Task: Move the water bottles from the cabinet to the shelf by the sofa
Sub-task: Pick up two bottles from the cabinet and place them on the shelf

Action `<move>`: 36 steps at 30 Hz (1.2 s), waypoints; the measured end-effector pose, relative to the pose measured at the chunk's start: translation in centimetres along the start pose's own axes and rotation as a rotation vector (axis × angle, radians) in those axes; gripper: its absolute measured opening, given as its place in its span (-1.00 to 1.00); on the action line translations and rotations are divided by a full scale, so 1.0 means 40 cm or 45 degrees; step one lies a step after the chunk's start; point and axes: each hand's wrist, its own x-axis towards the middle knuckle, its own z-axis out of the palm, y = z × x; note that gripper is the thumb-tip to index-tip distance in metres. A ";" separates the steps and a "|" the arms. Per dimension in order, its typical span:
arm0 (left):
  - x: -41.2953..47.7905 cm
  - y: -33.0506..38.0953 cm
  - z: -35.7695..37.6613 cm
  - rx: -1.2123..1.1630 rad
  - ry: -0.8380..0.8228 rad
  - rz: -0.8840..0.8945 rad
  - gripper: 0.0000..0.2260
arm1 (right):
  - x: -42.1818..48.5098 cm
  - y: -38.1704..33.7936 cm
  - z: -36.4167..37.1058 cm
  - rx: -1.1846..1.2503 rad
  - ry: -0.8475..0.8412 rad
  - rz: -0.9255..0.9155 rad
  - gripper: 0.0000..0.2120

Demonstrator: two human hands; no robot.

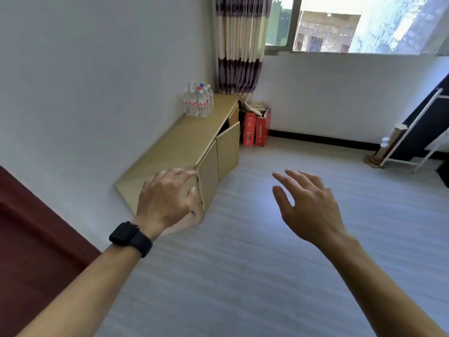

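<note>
Nothing held up front: left hand (167, 198) with fingers (184, 175) loosely curled before the cabinet's (184, 142) near corner, right hand (308, 203) spread open over the floor (243, 263). Looks like the approach step, so next comes closing in on the bottles (198, 102), clustered upright at the cabinet's far end by the curtain (239, 45), and gripping one. Red-and-white labels there, and print on the red boxes (261, 128) beyond, too small to read.
</note>
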 end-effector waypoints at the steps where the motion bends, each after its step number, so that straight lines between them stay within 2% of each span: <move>1: 0.017 -0.001 0.011 -0.019 -0.035 0.004 -0.59 | 0.018 0.005 0.010 0.005 -0.032 0.007 -0.51; 5: 0.119 -0.021 0.082 -0.010 -0.075 -0.032 -0.59 | 0.114 0.041 0.082 -0.027 -0.075 0.018 -0.51; 17: 0.654 -0.110 0.222 -0.014 -0.045 0.025 -0.59 | 0.587 0.141 0.193 -0.084 0.056 0.024 -0.56; 22: 0.853 -0.114 0.287 -0.035 -0.100 0.037 -0.59 | 0.770 0.206 0.239 -0.070 0.084 0.053 -0.55; 31: 1.235 -0.053 0.478 -0.019 -0.111 0.062 -0.62 | 1.172 0.401 0.348 -0.026 0.165 -0.005 -0.58; 36: 1.459 -0.012 0.563 0.003 -0.112 -0.022 -0.62 | 1.419 0.544 0.381 -0.009 0.162 -0.078 -0.56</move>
